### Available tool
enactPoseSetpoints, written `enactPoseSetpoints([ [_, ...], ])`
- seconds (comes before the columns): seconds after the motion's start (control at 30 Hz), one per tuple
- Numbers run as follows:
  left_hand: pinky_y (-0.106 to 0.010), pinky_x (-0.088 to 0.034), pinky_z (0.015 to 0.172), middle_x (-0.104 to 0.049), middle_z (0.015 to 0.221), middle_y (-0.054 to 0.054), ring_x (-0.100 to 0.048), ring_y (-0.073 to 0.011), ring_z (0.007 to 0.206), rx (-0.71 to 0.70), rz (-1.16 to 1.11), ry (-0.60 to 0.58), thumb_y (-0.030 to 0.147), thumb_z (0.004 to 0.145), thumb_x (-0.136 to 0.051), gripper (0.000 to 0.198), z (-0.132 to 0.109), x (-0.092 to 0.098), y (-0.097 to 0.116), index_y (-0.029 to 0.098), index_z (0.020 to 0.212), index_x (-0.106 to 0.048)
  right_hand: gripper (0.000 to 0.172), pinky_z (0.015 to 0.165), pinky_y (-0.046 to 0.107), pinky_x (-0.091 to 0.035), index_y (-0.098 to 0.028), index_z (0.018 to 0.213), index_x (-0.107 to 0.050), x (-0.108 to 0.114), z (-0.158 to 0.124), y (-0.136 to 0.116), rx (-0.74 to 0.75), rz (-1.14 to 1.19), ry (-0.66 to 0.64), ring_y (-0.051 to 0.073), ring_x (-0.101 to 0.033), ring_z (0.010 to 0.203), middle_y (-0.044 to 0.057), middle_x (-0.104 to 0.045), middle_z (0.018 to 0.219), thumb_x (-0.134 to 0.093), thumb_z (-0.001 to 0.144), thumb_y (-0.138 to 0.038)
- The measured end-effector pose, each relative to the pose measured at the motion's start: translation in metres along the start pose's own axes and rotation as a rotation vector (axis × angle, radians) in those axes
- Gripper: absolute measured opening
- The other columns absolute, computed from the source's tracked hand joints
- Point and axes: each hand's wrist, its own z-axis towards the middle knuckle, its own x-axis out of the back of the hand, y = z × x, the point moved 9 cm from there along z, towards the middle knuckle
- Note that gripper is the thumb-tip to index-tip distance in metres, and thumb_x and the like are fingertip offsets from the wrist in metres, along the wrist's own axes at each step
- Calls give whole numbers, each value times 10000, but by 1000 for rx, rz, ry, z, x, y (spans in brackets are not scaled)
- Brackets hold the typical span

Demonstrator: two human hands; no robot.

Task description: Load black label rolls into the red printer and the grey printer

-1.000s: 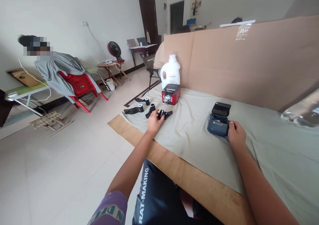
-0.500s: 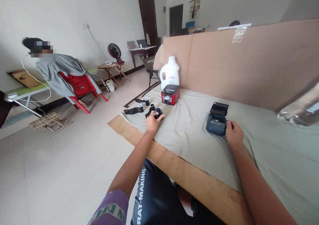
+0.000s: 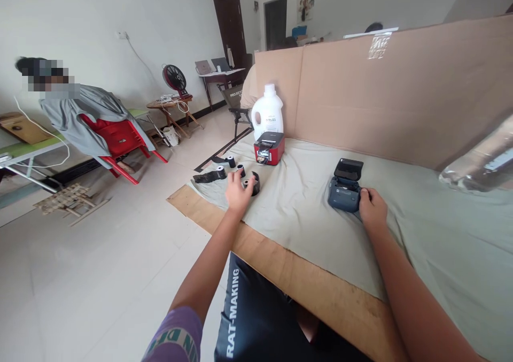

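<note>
My left hand [image 3: 239, 193] is over the left side of the cloth with fingers spread, holding nothing, beside a black roll [image 3: 256, 183] with a white core. Another small black roll [image 3: 240, 170] stands just beyond its fingertips. Two more black rolls lie farther left, one with a long unrolled tail [image 3: 208, 177] and one smaller [image 3: 230, 162]. My right hand [image 3: 373, 209] grips the right side of a dark blue label printer [image 3: 343, 197], whose black lid [image 3: 348, 169] is raised. Its inside is too small to make out.
A red and black printer [image 3: 274, 151] stands before a white jug [image 3: 269, 113]. Behind them rises a cardboard panel [image 3: 360, 94]. A plastic-wrapped package [image 3: 476, 161] leans at the right. A wooden board edge [image 3: 280, 255] borders the cloth. A person sits on a red chair [image 3: 120, 137] at left.
My left hand has let go of the black roll and spread its fingers, leaving the roll on the cloth. My right hand stays on the label printer. The view has shifted slightly.
</note>
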Motion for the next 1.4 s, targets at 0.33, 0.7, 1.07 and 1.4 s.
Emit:
enactPoseSetpoints([
  [0.33, -421, -515, 876, -722, 839, -103, -691, -327, 970, 179, 215, -524, 219, 617, -817, 189, 121, -48, -32, 204, 773, -711, 414, 786, 365, -431, -186, 961, -674, 0, 1, 3, 2, 32, 5, 243, -567, 811, 100, -682, 865, -391, 888, -480],
  [0.7, -261, -549, 625, -732, 877, -31, -658, -142, 700, 41, -378, -594, 360, 906, -662, 335, 44, -87, 90, 163, 1176, -666, 375, 839, 367, -502, -190, 1068, -698, 22, 8, -87, 186, 272, -92, 222, -633, 880, 110, -701, 1076, -466, 901, -432],
  [1.07, -214, -475, 507, -734, 917, -44, -608, -104, 578, 353, -1316, -814, 557, 685, -808, 633, -93, -205, 208, 197, 1107, -503, 314, 867, 353, -503, -200, 1089, -724, -1, 17, -104, 423, -128, -560, 236, -667, 947, 84, -721, 1107, -558, 833, -123],
  [1.4, -229, -481, 476, -572, 1378, -152, -517, -41, 532, 180, -1131, -816, 420, 803, -743, 614, -111, -200, 195, 237, 1321, -471, 466, 860, 361, -487, -277, 1221, -686, -15, 35, -76, 378, -250, -442, 257, -648, 991, 67, -695, 1171, -506, 830, -97],
])
